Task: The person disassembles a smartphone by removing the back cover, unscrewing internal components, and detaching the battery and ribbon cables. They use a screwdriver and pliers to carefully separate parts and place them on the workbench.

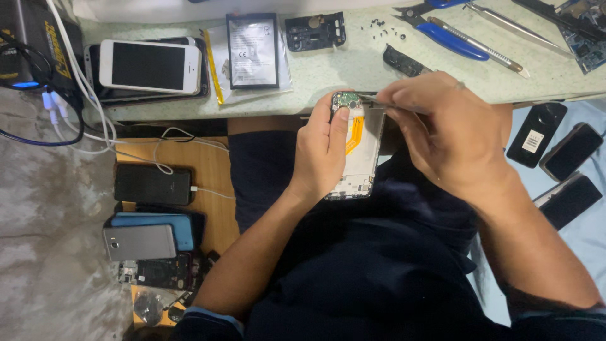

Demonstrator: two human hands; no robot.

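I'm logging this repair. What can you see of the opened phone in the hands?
The opened phone has its back off, showing a pale inner frame, an orange flex strip and a dark board at the top end. It is held upright over the lap near the bench edge. The left hand grips its side, thumb near the top; the right hand puts a thin metal tool to the top.

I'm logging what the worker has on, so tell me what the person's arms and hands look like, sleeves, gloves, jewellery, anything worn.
Both hands are bare: no gloves on the left hand or the right hand, and no watch or wristband shows. The forearms are uncovered. Dark navy sleeves are pushed up near the elbows, with a lighter blue cuff edge showing on the left arm. Rings cannot be made out.
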